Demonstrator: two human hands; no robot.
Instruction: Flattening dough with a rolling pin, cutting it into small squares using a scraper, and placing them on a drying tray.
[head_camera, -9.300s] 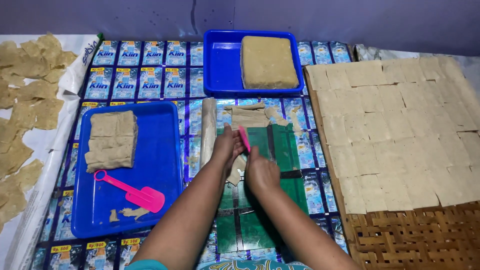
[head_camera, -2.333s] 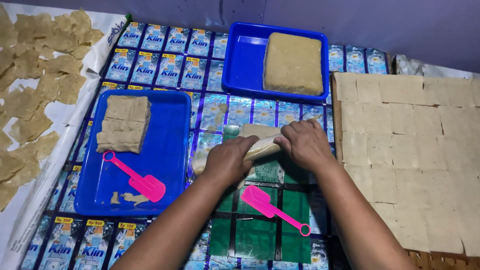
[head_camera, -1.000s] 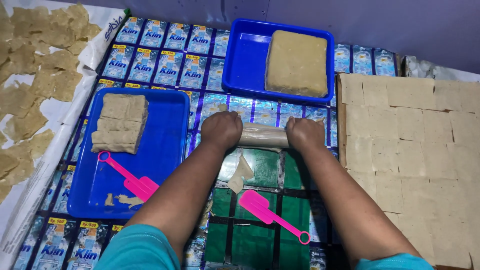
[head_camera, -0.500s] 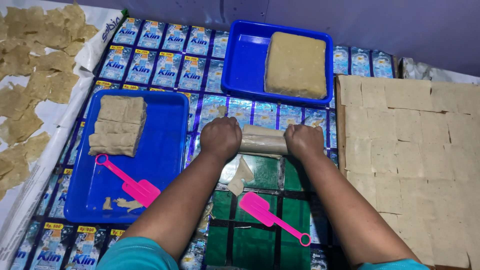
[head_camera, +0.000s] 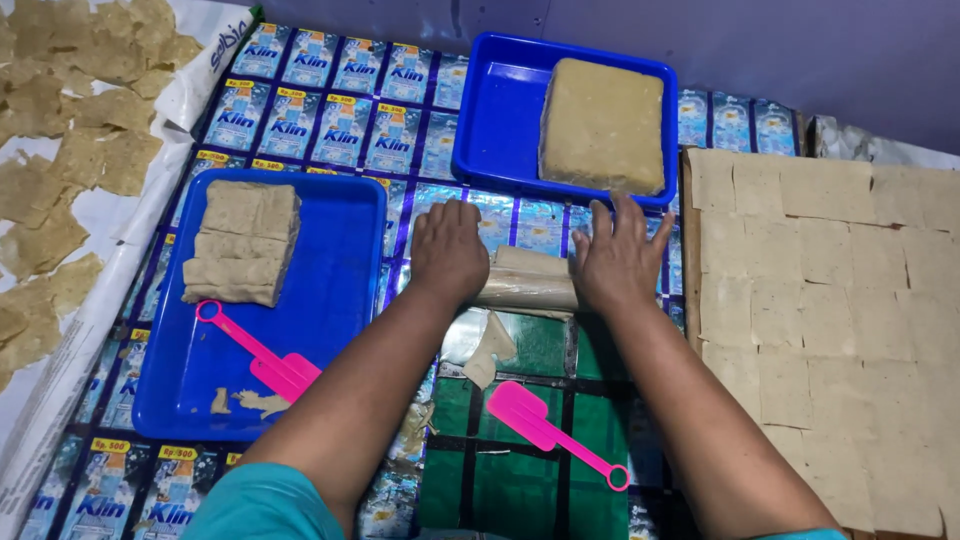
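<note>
On the sachet-print mat (head_camera: 330, 110), pale wrapped roller (head_camera: 527, 281) under both hands.

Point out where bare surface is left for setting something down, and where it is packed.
Free: the left blue tray's right half, beside the dough stack; the green mat below the pink scraper; the far tray left of the dough block. Crowded: the dough sheets on the right and the strip where both hands press the roller.
</note>
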